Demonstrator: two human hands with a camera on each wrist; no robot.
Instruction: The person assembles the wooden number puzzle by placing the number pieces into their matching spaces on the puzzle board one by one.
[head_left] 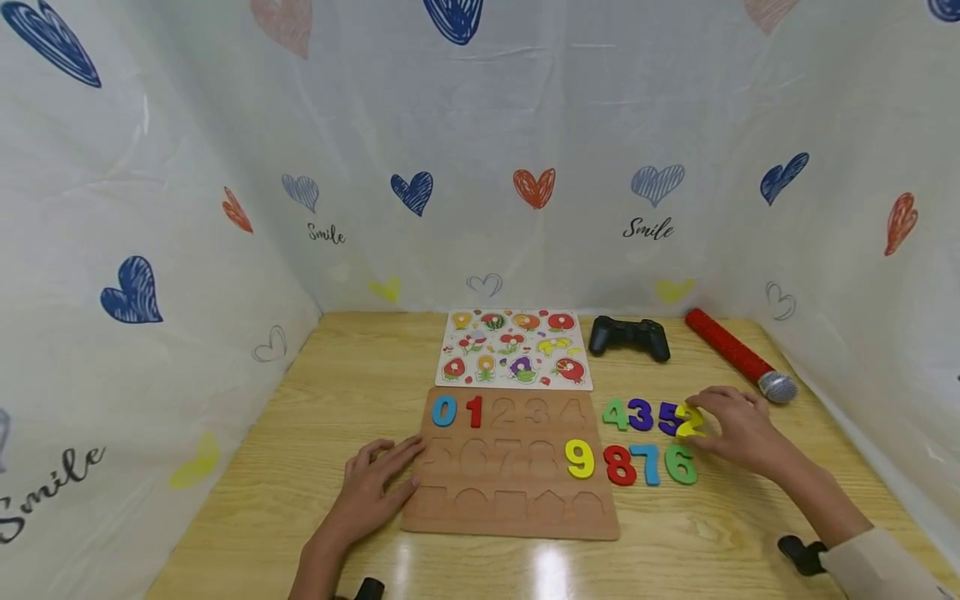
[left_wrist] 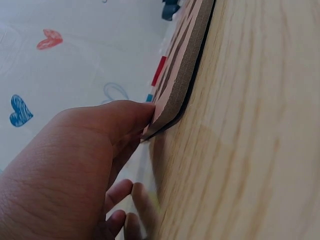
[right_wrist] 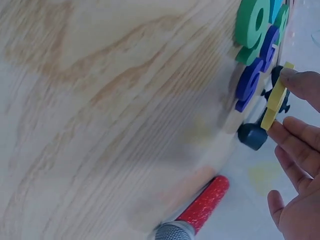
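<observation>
A yellow number 2 [head_left: 688, 422] is pinched between the thumb and fingers of my right hand [head_left: 738, 427]. In the right wrist view the yellow number 2 [right_wrist: 276, 99] is held up off the table, past the purple number 5 [right_wrist: 248, 84]. My left hand [head_left: 375, 483] touches the left edge of a brown wooden puzzle board [head_left: 517, 521], its fingers fairly straight. In the left wrist view fingertips of the left hand [left_wrist: 90, 145] meet the board's corner [left_wrist: 167, 107]. A blue 0 [head_left: 444, 411] and a red 1 [head_left: 474, 411] sit at the board's top left.
Number pieces lie at the board's right: green 4 [head_left: 616, 414], purple 3 [head_left: 641, 414], red 8 [head_left: 620, 465], blue 7 [head_left: 647, 463], green 6 [head_left: 680, 464]. Yellow 9 [head_left: 580, 458] lies on the board. Behind are a fruit board [head_left: 516, 346], black game controller [head_left: 628, 336] and red microphone [head_left: 731, 348].
</observation>
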